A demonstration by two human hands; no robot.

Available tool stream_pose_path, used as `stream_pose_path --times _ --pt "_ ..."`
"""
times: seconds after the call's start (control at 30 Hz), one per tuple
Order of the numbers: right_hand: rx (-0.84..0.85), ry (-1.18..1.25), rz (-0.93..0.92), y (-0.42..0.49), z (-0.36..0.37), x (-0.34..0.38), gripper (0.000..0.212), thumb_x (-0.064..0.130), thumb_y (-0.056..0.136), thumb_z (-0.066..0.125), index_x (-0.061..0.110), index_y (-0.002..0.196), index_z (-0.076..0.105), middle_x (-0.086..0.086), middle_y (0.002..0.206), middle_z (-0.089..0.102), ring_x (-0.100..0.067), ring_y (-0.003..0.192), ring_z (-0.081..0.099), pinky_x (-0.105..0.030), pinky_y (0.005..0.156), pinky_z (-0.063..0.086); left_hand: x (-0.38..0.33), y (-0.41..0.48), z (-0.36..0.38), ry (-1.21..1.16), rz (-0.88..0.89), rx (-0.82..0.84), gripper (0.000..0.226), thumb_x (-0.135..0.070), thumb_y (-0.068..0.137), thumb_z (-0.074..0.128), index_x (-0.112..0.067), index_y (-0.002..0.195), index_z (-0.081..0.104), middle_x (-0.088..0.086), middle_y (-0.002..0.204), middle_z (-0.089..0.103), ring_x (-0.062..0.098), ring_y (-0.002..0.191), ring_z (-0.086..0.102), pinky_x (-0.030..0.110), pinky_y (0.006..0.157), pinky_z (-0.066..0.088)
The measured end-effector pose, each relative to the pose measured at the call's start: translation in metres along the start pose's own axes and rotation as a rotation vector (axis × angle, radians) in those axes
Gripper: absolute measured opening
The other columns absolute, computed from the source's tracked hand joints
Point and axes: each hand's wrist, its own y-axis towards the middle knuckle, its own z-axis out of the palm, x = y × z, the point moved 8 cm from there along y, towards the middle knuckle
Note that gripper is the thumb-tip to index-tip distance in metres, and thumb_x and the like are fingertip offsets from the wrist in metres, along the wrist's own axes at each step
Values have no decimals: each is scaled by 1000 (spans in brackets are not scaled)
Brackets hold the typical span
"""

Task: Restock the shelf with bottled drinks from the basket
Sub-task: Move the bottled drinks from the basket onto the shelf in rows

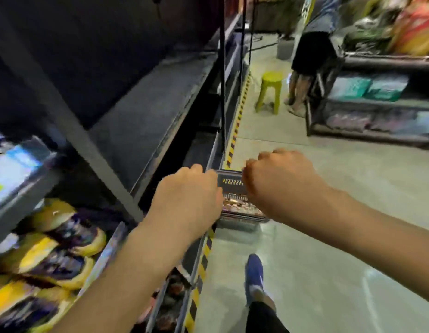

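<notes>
A dark plastic basket (235,186) stands on the floor against the foot of the shelf unit, with blurred reddish bottled drinks (240,206) inside. My left hand (188,200) and my right hand (278,186) are stretched out side by side above it, backs up. The fingers of both hang loosely curled, and I see nothing in either hand. They cover the basket's left and right edges. A bare dark shelf board (148,104) runs along the left, above the basket.
Yellow and purple packets (52,251) fill the lower left shelf. A hazard-striped strip (240,111) edges the shelving. A yellow stool (270,92) and a standing person (309,58) are down the aisle. Another rack (377,102) stands on the right. My blue shoe (254,275) is on the floor.
</notes>
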Motion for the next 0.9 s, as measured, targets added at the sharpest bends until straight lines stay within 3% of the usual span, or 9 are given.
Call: stream_pose_path --times 0.07,0.23,0.43,0.53,0.67,0.77,0.9 --pt "81 12 72 25 40 -43 25 30 95 45 18 103 65 -8 106 68 -32 98 63 -33 68 31 -13 56 39 -64 20 66 28 -41 102 38 -20 111 53 1 103 57 25 97 59 32 66 36" --pt "302 74 193 106 159 -138 27 33 97 46 20 111 65 -6 116 67 -31 108 63 -35 77 39 -29 193 147 -107 -4 247 22 -32 102 40 -19 110 56 2 107 61 26 97 61 34 68 37" --pt "534 138 174 203 284 -193 24 23 94 49 18 110 66 -6 116 68 -28 108 63 -33 83 42 -31 311 285 -215 -100 538 18 -21 97 42 -17 102 59 6 104 64 28 92 62 35 69 38" --pt "576 174 138 235 345 -198 25 25 93 52 17 112 65 -6 116 68 -29 108 63 -34 87 45 -31 343 349 -320 -96 505 21 -16 91 40 -14 88 60 9 89 64 29 77 63 36 64 50" --pt "702 291 170 251 460 -194 27 27 93 51 16 114 65 -7 115 68 -28 106 64 -34 84 49 -27 346 478 -395 -187 898 19 -27 96 43 -17 97 59 9 106 64 30 95 60 34 75 46" --pt "820 478 336 244 565 -180 28 28 95 48 16 115 63 -8 114 69 -30 103 66 -35 82 52 -23 348 568 -519 -326 990 20 -32 95 49 -15 94 60 9 103 64 29 94 60 34 77 48" --pt "946 869 772 221 719 -156 38 36 93 55 15 126 57 -12 120 68 -33 108 63 -35 87 51 -17 342 702 -747 -690 1039 28 -30 95 58 -17 71 55 9 85 65 28 87 62 29 68 42"
